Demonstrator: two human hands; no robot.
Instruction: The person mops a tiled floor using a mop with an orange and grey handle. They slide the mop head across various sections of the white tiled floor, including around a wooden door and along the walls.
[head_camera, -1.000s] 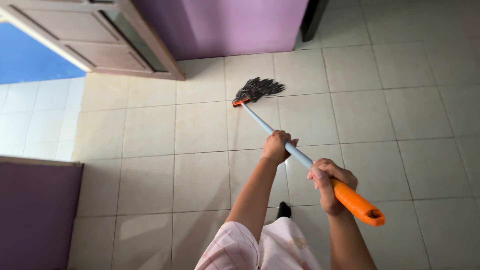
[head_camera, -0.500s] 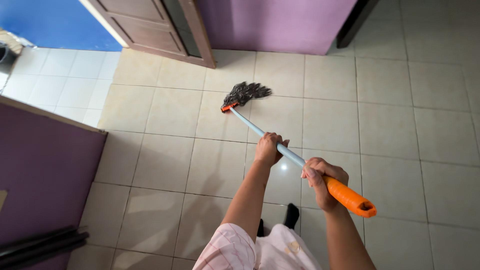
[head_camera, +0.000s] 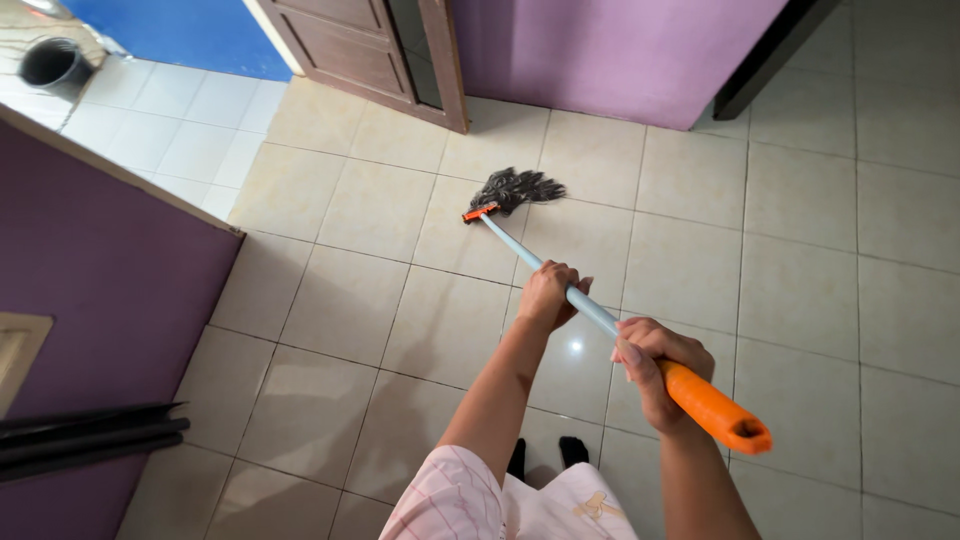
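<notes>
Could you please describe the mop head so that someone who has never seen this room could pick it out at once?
Start at the purple wall beside the brown door; on the cream floor tiles just below lies the mop head. It is a dark grey bundle of strings fanned out flat, fixed by an orange clamp to a pale blue pole, the only dark tangled thing on the tiles.

The mop's pale blue shaft (head_camera: 525, 252) looks like smooth painted metal with a slight sheen. Its orange grip (head_camera: 712, 405) looks like matt moulded plastic, as does the small orange clamp (head_camera: 479, 211) at the far end. The dark grey mop head (head_camera: 520, 187) is stringy, rough yarn. The cream floor tiles (head_camera: 800, 290) are glazed and glossy, showing a bright light spot. The brown panelled door (head_camera: 372, 45) looks like wood with a dull finish. The purple wall (head_camera: 610, 50) is matt painted. The pink checked sleeve (head_camera: 445, 500) is soft cloth.
</notes>
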